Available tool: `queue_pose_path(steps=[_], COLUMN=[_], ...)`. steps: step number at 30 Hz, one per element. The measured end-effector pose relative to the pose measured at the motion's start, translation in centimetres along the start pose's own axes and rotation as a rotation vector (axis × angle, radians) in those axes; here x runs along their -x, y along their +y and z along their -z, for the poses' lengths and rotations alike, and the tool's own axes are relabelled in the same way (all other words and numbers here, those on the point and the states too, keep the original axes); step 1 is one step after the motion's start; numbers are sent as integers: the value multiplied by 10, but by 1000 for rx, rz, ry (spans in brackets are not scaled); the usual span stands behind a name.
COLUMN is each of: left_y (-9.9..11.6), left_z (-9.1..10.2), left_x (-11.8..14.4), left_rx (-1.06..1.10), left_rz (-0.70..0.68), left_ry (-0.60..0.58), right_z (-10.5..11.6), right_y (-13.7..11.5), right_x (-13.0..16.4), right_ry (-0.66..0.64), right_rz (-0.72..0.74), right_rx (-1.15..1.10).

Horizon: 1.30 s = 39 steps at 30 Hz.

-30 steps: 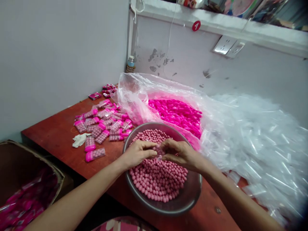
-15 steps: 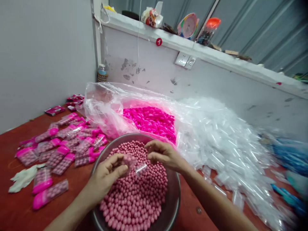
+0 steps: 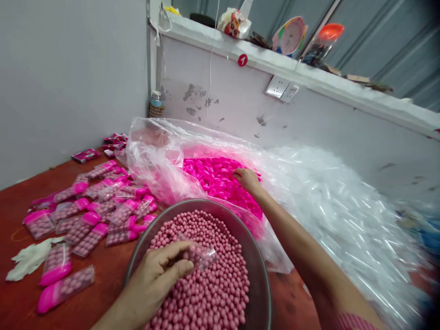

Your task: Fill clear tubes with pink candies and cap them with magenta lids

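A metal bowl (image 3: 259, 261) heaped with small pink balls (image 3: 213, 284) sits at the near edge of the red table. Over it my left hand (image 3: 154, 279) grips a clear plastic case (image 3: 201, 255) partly filled with pink balls. My right hand (image 3: 245, 178) reaches into an open plastic bag (image 3: 158, 151) behind the bowl and rests on the bright pink caps (image 3: 216, 176) inside; whether its fingers hold a cap is not visible.
Filled, capped cases (image 3: 85, 215) lie scattered on the red table (image 3: 20, 183) to the left, with a white glove (image 3: 29, 259). A big heap of empty clear cases (image 3: 343, 206) fills the right. A ledge with oddments (image 3: 292, 34) runs above the wall.
My right hand has left the case over the bowl and moved back into the bag of pink caps. My left hand keeps the case over the bowl.
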<state>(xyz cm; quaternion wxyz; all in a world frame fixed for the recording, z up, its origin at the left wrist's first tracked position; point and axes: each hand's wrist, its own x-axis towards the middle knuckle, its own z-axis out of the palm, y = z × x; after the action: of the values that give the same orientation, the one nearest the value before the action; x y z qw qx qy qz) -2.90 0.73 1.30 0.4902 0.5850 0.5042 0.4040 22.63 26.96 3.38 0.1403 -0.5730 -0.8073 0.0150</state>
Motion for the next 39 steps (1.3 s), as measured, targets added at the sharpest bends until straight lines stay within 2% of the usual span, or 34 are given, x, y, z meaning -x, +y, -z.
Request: queue_pose_path(steps=[6,11,15,18,20,23,25,28,31,33,35,39], left_y=[-3,-9,-7,-2,1,5,5,4,3,4,5,8], left_z=[1,1,2,2,2,0,-2,-4,-4,-4,-5,-5], left_x=[-2,-3,-1,1,2,2,2,2,4,4,5,6], left_rx=[60,184,249,250,231,163,119,75,28,-7,-25,-40], left_rz=[37,66,47,8,-34,-90,-113,-134,-137,-136,-147,-220], left_ry=[41,89,125,201,230,227,194,148,162,175,177,169], right_z=[-18,-5,18,34,43,49,47,35,25,25,29,40], right_y=[-7,-6,-20,-47,-70,-103,-117,-126,-128,-129,-131,-139], right_x=[-31,-22,9,46,73,109,127,143,149,153,157,165], right_ry=[-63,-5,34,0,-90,-262,-303,-214,-132,-134,-112,-43], right_rz=[24,74,142,280,420,509,503,444,351,291,305,517], right_rx=[144,126,44,-36,-132,-349,-551,-848,-1011,-1002,-875,-548])
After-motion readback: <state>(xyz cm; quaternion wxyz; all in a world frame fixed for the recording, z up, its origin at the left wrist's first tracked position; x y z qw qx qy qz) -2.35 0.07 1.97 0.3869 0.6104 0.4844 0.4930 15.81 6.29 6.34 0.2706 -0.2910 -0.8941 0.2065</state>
